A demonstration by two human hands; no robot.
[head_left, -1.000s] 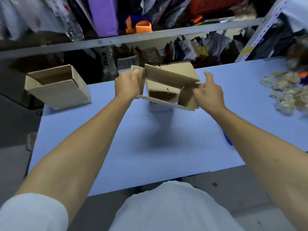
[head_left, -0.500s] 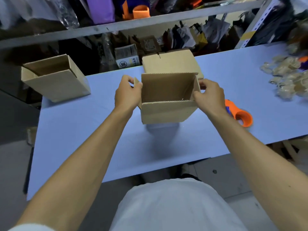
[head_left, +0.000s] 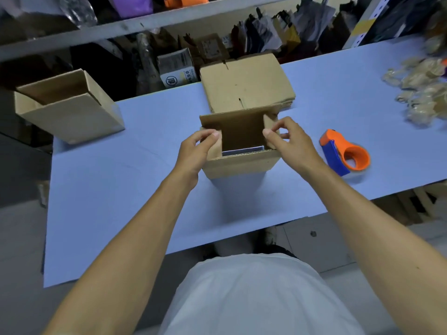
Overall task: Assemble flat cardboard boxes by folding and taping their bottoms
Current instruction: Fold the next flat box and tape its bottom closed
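A small brown cardboard box stands on the blue table, squared up with its open end facing up. My left hand pinches the left side flap and folds it inward. The right side flap is pressed inward by my right hand. The far flap stands upright, and the table shows through the box's open underside. An orange and blue tape dispenser lies on the table to the right of my right hand. A stack of flat cardboard boxes lies just behind the box.
An assembled open box sits at the table's far left corner. A heap of pale crumpled wrappers lies at the far right. Cluttered metal shelves rise behind the table. The table's near edge runs in front of my body.
The box has come down from the air and been squared up. Both hands shifted from its outer sides to the two side flaps, which now fold inward. The view tilted down.
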